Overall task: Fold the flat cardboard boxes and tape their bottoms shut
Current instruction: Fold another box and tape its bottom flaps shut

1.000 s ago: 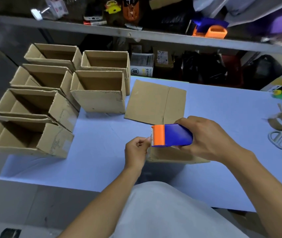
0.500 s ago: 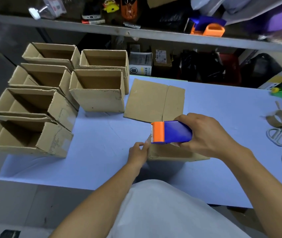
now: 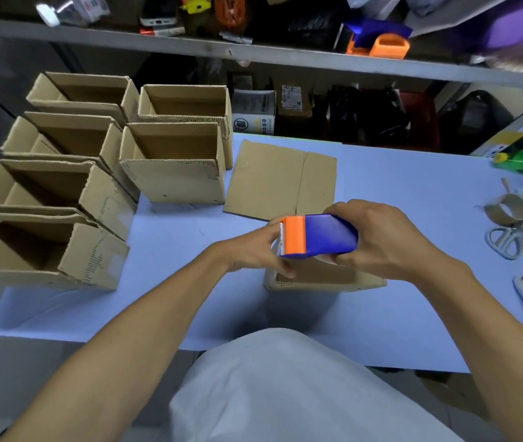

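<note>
Right hand [image 3: 381,240] grips tape dispenser [image 3: 317,236] above box [image 3: 323,275] on counter [image 3: 413,193]. Left hand [image 3: 253,253] fingers pinch at its orange cutter end.

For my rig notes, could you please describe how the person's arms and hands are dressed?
The left hand and right hand are bare: no gloves, rings or watch visible. Both forearms are bare, with no sleeves in view. A light grey garment covers the body.

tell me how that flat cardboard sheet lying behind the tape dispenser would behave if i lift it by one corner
The flat cardboard sheet probably feels light and fairly stiff, since it lies thin and level on the table. It may hinge along its visible crease and sag there.
</note>
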